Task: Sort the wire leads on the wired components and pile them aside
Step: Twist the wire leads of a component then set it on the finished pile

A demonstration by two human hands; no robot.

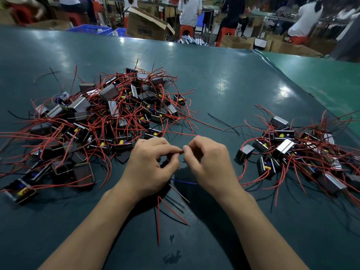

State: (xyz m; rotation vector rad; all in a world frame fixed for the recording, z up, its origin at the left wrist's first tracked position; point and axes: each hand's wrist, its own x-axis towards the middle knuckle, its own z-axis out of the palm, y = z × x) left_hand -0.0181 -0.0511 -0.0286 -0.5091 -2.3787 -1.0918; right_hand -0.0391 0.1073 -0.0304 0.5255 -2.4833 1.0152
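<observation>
1. Both hands meet at the centre of the view, fingertips nearly touching over the dark green table (pixel 224 78).
2. The left hand (pixel 150 164) has its fingers curled in, thumb and forefinger pinching a short dark wire end; a small dark component (pixel 165 162) is tucked under its fingers, mostly hidden.
3. The right hand (pixel 208 162) mirrors it, fingers curled, thumb and forefinger nipping the same wire tip from the 3 o'clock side.
4. Down from the hands, toward 6 o'clock, red leads (pixel 158 221) trail across the table, with a blue lead (pixel 184 181) running between the two wrists.
5. Over at 10 o'clock sits the big pile (pixel 101 117) of wired components: dark boxy bodies, yellow parts, red leads tangled every way.
6. At 3 o'clock, well apart from that heap, lies the smaller pile (pixel 296 151), its red leads splaying outward.
7. Between the two piles, around 2 o'clock from the hands, a loose black wire (pixel 222 121) lies on the table.
8. Far off at 12 o'clock: a cardboard box (pixel 146 24), blue crates (pixel 91 29), red stools (pixel 186 31) and people seated beyond the table edge.
</observation>
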